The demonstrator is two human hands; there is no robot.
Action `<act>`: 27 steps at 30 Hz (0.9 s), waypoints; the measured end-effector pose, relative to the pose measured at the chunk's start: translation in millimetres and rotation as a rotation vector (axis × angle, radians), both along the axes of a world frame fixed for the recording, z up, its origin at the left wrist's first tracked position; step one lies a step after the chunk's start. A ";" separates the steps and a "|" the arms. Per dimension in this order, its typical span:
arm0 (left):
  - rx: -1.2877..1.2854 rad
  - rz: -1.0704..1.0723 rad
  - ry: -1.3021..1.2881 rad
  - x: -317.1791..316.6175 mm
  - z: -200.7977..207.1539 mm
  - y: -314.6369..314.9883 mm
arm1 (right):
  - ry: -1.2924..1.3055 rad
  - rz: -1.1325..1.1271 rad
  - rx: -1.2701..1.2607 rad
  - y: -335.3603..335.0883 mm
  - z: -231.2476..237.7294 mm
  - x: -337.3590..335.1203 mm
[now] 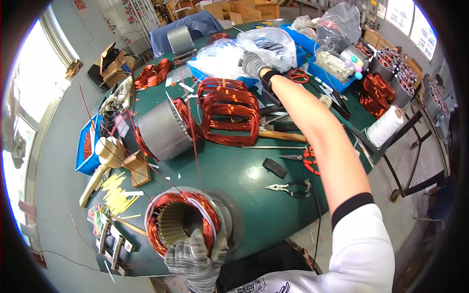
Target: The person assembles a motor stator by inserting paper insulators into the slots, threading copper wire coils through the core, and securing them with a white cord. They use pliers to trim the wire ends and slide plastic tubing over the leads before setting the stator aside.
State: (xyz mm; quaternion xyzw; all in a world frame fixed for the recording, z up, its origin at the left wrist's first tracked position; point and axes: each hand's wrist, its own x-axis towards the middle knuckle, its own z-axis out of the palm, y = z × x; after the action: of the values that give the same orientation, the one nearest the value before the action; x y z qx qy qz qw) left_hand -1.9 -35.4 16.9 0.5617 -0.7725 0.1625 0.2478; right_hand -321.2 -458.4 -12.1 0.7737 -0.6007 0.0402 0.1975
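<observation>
A motor stator [159, 219] with red copper windings and pale slot liners stands at the near edge of the green table. My left hand [198, 259], in a grey knit glove, is closed over its near rim, the fingers reaching toward the bore. Stretched far across the table, my right hand [253, 64], gloved alike, touches clear plastic bags [271, 45] in blue bins. Its fingertips are too small and partly hidden to read. Below that arm lies a bundle of copper coils [229, 115] with orange ties.
Left of the coils, another stator [166, 129] lies on its side. A mallet [110, 151], yellow strips [116, 193] and a wooden block [137, 168] sit at left. Grey-jawed pliers [290, 188], red-handled pliers [309, 158] and a white thread cone [386, 127] are at right. Thin wires rise above the table.
</observation>
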 end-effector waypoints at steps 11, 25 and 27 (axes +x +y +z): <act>0.017 -0.052 -0.012 1.8 -8.9 -14.2 | -1.010 -0.575 0.059 -47.3 -37.6 10.5; 0.019 -0.047 -0.008 -1.4 -12.2 -20.4 | -0.764 -0.516 0.100 -54.4 -40.5 15.5; 0.020 -0.051 -0.006 -1.0 -11.5 -20.6 | -0.746 -0.564 0.057 -59.1 -43.9 14.0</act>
State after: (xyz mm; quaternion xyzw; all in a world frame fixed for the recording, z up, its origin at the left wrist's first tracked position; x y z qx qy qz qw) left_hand -2.9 -56.0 5.4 0.5436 -0.7891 0.1500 0.2436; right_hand -307.2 -517.5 -56.0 0.5179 -0.8184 0.2438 -0.0499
